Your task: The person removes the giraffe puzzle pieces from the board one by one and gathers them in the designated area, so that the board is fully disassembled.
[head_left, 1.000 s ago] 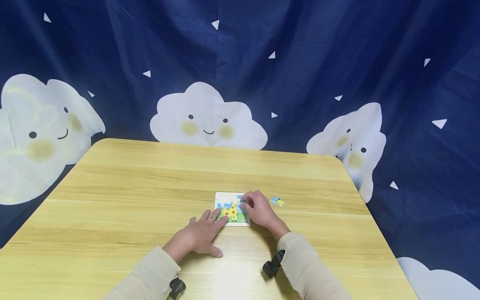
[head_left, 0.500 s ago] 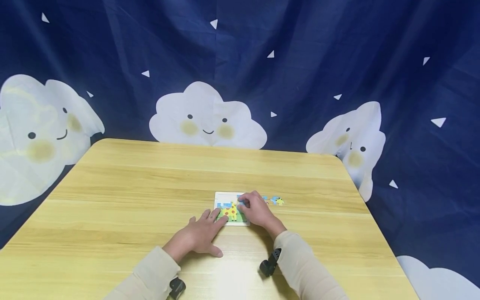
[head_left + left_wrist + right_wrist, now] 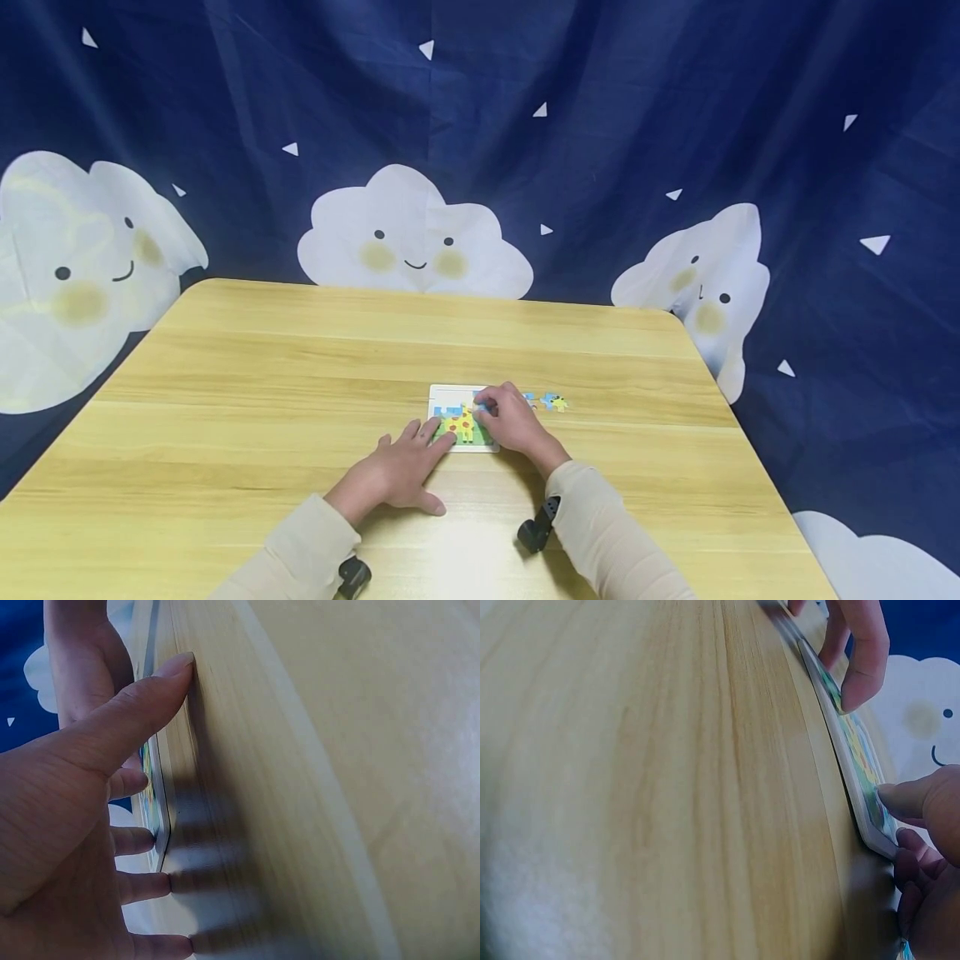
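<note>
A small jigsaw puzzle (image 3: 465,447) with a giraffe picture and a white frame lies on the table. My left hand (image 3: 401,473) is spread flat, two fingertips resting on its lower left part. In the left wrist view, the thumb (image 3: 142,709) stretches away from the other fingers. Over the puzzle's right side, my right hand (image 3: 516,421) pinches a blue puzzle piece (image 3: 481,408), mostly hidden by thumb and forefinger. The right wrist view shows that thumb (image 3: 907,796) low against the picture, with the other fingers curled. White backing shows along the puzzle's upper left.
Several loose puzzle pieces (image 3: 555,402), blue and yellow, lie right of the puzzle, partly behind my right hand. The wooden table (image 3: 300,375) reaches back to a dark blue curtain (image 3: 480,100) with clouds printed on it.
My right hand has shifted slightly left over the puzzle, uncovering another loose piece beside it; in the last half second it barely moves. The left hand stays in place.
</note>
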A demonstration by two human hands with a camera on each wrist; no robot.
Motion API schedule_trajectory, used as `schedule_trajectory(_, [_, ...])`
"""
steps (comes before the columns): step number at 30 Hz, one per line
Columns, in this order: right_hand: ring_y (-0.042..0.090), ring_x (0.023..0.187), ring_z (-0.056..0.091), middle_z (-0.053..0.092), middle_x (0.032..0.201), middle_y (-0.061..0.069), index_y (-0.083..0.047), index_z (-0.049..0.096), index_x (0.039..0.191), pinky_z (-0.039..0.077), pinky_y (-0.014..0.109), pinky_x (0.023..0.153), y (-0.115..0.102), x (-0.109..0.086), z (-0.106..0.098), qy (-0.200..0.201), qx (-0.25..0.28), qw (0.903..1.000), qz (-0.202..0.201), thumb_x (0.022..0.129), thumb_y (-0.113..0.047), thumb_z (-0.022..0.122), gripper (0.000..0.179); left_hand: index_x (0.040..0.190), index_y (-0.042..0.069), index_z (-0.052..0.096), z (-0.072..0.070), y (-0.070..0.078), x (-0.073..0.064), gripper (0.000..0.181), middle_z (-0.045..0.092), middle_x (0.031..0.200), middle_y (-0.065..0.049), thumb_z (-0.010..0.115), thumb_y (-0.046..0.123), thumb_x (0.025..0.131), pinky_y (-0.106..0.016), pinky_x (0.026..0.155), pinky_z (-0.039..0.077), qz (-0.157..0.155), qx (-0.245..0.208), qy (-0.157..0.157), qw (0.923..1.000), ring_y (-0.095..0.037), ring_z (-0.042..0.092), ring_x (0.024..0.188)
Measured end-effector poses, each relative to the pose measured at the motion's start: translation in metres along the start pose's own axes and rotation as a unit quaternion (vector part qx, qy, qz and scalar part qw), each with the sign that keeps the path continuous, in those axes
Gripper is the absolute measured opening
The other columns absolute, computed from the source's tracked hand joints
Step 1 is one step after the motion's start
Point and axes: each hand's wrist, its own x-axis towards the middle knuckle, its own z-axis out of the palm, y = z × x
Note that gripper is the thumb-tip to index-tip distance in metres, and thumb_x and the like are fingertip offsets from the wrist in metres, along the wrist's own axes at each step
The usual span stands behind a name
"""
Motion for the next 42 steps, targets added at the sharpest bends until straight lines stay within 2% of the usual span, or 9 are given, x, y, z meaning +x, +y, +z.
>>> schedule_trajectory(19, [0.015, 0.084, 0.045, 0.053, 0.093, 0.002, -0.010, 0.066, 0.105, 0.042, 0.032, 0.077, -0.0027, 0.0016, -0.0002, -0.003, -0.014, 0.9999, 0.006, 0.088, -0.014, 0.064, 0.017, 0.146, 0.015, 0.032, 0.0010, -0.0010, 0.0006, 0.098, 0.023, 0.154, -0.017, 0.073, 0.059, 0.069, -0.069, 0.096, 0.032, 0.004, 0.004, 0.001, 1.0000, -0.043, 0.026, 0.137])
schedule_trajectory(35, [0.016, 0.083, 0.044, 0.052, 0.093, 0.004, -0.008, 0.067, 0.105, 0.042, 0.032, 0.075, -0.0045, 0.0001, -0.0023, -0.008, -0.011, 0.9999, -0.006, 0.088, -0.013, 0.065, 0.018, 0.146, 0.014, 0.032, 0.0001, -0.0009, -0.0007, 0.098, 0.024, 0.154, -0.018, 0.073, 0.059, 0.068, -0.070, 0.096, 0.032, 0.003, 0.001, 0.004, 1.0000, -0.044, 0.026, 0.137])
schedule_trajectory(42, [0.015, 0.083, 0.043, 0.049, 0.093, 0.003, -0.010, 0.066, 0.105, 0.040, 0.031, 0.074, -0.0054, -0.0010, -0.0019, -0.009, -0.016, 0.9998, 0.006, 0.089, -0.015, 0.064, 0.018, 0.146, 0.014, 0.033, 0.0007, -0.0004, -0.0007, 0.098, 0.024, 0.154, -0.018, 0.073, 0.059, 0.068, -0.070, 0.095, 0.032, 0.003, 0.003, 0.004, 1.0000, -0.044, 0.027, 0.137])
